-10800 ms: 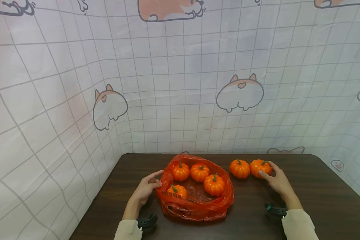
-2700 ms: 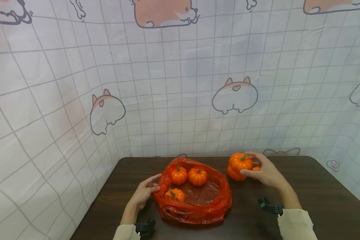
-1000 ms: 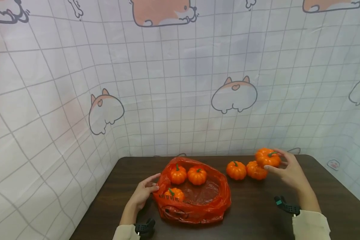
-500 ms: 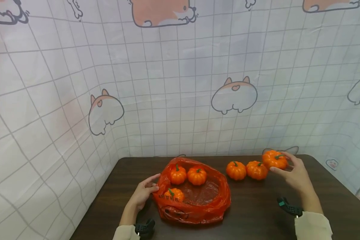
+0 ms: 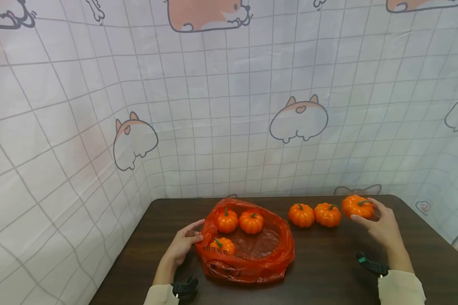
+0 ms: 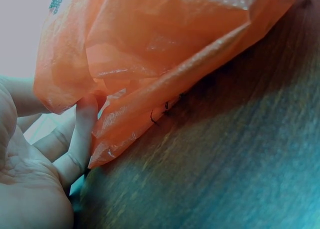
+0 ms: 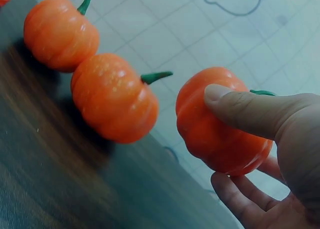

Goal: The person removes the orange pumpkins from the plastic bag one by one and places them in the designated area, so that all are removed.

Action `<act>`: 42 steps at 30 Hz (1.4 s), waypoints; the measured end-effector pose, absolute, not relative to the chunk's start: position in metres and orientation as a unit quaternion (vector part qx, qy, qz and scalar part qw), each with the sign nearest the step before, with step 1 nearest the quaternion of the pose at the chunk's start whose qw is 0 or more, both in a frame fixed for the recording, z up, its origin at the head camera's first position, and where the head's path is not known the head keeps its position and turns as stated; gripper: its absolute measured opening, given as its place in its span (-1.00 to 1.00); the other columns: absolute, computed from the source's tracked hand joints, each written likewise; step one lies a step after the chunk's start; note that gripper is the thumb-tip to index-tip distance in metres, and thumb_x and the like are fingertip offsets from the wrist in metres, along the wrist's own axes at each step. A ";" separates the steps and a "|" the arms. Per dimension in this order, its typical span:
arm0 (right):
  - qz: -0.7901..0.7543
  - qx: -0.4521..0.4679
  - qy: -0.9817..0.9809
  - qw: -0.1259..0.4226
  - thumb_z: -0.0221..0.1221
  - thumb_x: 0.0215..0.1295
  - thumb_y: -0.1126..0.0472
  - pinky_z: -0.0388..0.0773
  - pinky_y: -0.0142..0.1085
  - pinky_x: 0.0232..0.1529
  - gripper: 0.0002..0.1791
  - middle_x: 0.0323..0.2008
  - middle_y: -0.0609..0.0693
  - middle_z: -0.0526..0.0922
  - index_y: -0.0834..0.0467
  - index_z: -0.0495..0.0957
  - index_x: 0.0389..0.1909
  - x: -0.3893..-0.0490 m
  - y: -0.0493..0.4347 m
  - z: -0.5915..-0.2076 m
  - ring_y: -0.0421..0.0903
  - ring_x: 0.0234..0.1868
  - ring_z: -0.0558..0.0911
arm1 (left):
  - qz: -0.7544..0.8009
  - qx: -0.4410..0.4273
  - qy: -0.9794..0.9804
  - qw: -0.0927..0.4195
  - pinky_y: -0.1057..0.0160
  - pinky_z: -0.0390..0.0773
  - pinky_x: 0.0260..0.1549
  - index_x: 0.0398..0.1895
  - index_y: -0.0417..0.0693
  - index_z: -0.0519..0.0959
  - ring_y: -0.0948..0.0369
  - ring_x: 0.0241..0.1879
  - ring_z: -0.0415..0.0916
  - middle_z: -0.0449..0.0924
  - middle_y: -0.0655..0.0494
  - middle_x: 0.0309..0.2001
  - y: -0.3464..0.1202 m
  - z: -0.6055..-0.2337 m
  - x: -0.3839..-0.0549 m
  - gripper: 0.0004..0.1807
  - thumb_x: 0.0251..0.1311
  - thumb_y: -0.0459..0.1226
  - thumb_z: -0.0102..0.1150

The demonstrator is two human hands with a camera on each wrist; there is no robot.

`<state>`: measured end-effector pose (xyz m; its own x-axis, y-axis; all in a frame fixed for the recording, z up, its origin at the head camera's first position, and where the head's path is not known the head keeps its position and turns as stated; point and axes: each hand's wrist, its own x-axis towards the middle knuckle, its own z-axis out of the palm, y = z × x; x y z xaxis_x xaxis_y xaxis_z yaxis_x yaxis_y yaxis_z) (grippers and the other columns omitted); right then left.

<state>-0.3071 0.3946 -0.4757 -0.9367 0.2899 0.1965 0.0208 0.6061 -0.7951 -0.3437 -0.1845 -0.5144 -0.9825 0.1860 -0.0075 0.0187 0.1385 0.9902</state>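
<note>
My right hand [image 5: 385, 224] grips a small orange pumpkin [image 5: 356, 206] with a green stem, at the right end of a row near the table's back edge. In the right wrist view the thumb lies over the pumpkin [image 7: 220, 124] and the fingertips sit below it. Two more pumpkins stand to its left, a middle pumpkin [image 5: 327, 214] and a left pumpkin [image 5: 301, 215], side by side. My left hand [image 5: 181, 243] pinches the left edge of a red plastic bag [image 5: 248, 271]; the left wrist view shows fingers at the bag's folded film [image 6: 150, 49]. Three pumpkins [image 5: 251, 222] lie inside the open bag.
The dark wooden table [image 5: 324, 262] has its back edge against a white gridded cloth [image 5: 229, 165] with cartoon corgis. The cloth also hangs along the left side. Black bands with small devices [image 5: 372, 264] are on both wrists.
One pumpkin has left the bag since the oldest frame. Held in the right hand, it has passed rightward over the other two and come down slightly. The left hand stays at the bag.
</note>
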 end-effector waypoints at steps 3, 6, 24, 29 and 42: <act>0.433 -0.090 -0.884 0.150 0.28 0.38 -0.09 0.37 0.42 0.15 0.02 0.39 0.62 0.00 0.34 -0.02 0.59 -0.307 0.398 -0.480 0.59 0.30 0.24 | 0.653 0.064 0.752 0.062 0.21 0.58 -0.16 0.48 -0.07 0.40 0.17 -0.19 0.56 0.62 -0.04 -0.14 -0.184 -0.514 -0.344 -0.40 0.38 -0.39 0.18; 0.435 -0.092 -0.885 0.142 0.28 0.39 -0.09 0.31 0.44 0.18 0.03 0.40 0.64 -0.02 0.35 -0.03 0.59 -0.308 0.400 -0.485 0.58 0.32 0.20 | 0.653 0.061 0.752 0.061 0.20 0.58 -0.17 0.47 -0.07 0.41 0.17 -0.19 0.56 0.62 -0.03 -0.15 -0.184 -0.515 -0.344 -0.41 0.37 -0.40 0.18; 0.448 -0.106 -0.881 0.108 0.29 0.38 -0.10 0.08 0.48 0.30 0.10 0.44 0.66 -0.09 0.34 -0.15 0.61 -0.318 0.408 -0.508 0.60 0.39 0.06 | 0.659 0.063 0.747 0.062 0.21 0.59 -0.21 0.48 -0.08 0.40 0.20 -0.21 0.56 0.61 0.00 -0.17 -0.183 -0.515 -0.344 -0.40 0.37 -0.40 0.18; 0.449 -0.105 -0.880 0.113 0.30 0.36 -0.08 0.11 0.46 0.31 0.10 0.42 0.66 -0.06 0.38 -0.14 0.60 -0.322 0.408 -0.514 0.58 0.37 0.11 | 0.657 0.061 0.749 0.062 0.21 0.58 -0.20 0.48 -0.07 0.40 0.19 -0.21 0.56 0.62 -0.02 -0.15 -0.182 -0.514 -0.344 -0.41 0.38 -0.40 0.17; 0.476 -0.082 -0.872 0.078 0.25 0.40 -0.12 -0.01 0.49 0.35 0.12 0.50 0.62 -0.20 0.36 -0.22 0.61 -0.327 0.414 -0.518 0.61 0.46 -0.04 | 0.657 0.057 0.750 0.058 0.21 0.58 -0.19 0.47 -0.06 0.42 0.19 -0.20 0.56 0.62 0.00 -0.17 -0.182 -0.516 -0.345 -0.41 0.36 -0.40 0.19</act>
